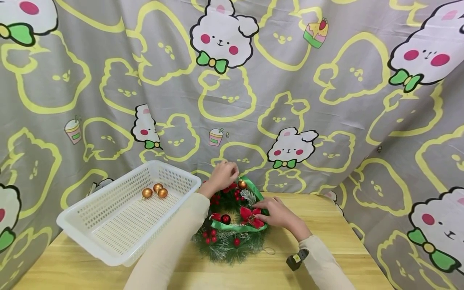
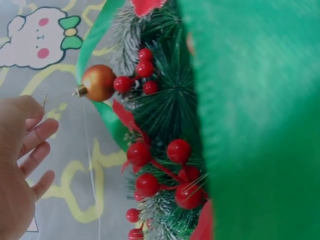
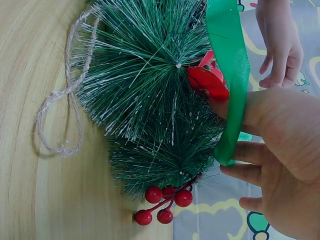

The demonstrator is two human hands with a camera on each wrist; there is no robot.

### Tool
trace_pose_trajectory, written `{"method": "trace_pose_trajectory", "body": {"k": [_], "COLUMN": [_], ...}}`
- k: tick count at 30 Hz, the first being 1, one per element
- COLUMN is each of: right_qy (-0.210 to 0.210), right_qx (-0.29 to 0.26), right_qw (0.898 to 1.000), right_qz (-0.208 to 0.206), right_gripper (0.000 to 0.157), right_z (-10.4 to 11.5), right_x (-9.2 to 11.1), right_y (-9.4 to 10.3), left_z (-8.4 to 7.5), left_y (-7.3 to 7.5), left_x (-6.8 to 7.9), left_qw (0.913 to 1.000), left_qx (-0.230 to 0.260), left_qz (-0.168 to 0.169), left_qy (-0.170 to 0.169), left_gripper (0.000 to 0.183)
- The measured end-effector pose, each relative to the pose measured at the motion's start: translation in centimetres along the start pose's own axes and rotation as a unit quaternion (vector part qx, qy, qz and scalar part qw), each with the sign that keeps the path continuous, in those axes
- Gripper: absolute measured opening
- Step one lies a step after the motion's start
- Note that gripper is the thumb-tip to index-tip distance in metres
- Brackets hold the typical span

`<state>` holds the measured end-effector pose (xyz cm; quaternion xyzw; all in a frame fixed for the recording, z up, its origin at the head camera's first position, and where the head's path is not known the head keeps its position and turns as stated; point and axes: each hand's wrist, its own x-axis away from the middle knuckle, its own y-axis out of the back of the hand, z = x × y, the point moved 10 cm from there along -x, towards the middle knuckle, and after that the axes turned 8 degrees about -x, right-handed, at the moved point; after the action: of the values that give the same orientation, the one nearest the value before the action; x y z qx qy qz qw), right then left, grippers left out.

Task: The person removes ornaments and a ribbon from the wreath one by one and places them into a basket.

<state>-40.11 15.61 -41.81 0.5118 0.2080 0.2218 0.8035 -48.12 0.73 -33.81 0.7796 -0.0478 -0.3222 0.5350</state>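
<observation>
A Christmas wreath (image 1: pixel 232 241) of frosted green pine sprigs lies on the table, decked with red berries (image 2: pixel 187 195), a red poinsettia (image 1: pixel 251 216), a dark red bauble (image 1: pixel 225 219) and a green ribbon (image 3: pixel 231 75). At its far side is a gold bauble (image 2: pixel 98 82), its cap turned toward my left hand (image 1: pixel 224 175). Thumb and forefinger of that hand pinch the bauble's thin hanging thread (image 2: pixel 45 100). My right hand (image 1: pixel 277 211) holds the wreath's right side by the poinsettia, thumb on the flower and fingers behind the ribbon.
At the left of the wooden table (image 1: pixel 311 257) stands a white plastic basket (image 1: pixel 108 257) holding three gold baubles (image 1: pixel 157 192). A twine loop (image 3: pixel 40 120) sticks out from the wreath's near right side. Behind the table hangs a grey patterned curtain (image 1: pixel 232 108).
</observation>
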Motion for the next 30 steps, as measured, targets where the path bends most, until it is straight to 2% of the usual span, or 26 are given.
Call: {"method": "trace_pose_trajectory", "body": {"k": [9, 15, 30], "right_qy": [0.004, 0.005, -0.002], "right_qx": [-0.002, -0.001, -0.005], "right_qw": [1.0, 1.0, 1.0], "right_qz": [0.001, 0.001, 0.005], "right_gripper": [0.035, 0.035, 0.037], "right_z": [0.4, 0.5, 0.0], "right_x": [0.0, 0.1, 0.0], "right_y": [0.1, 0.2, 0.0], "left_z": [0.3, 0.7, 2.5], "left_y": [1.2, 2.2, 5.8], "left_x": [0.2, 0.4, 0.7], "left_qw": [0.9998, 0.9994, 0.9972], "left_qx": [0.02, 0.029, 0.057], "left_qz": [-0.002, -0.019, -0.023], "left_qy": [0.004, -0.002, 0.042], "left_gripper": [0.017, 0.015, 0.015]}}
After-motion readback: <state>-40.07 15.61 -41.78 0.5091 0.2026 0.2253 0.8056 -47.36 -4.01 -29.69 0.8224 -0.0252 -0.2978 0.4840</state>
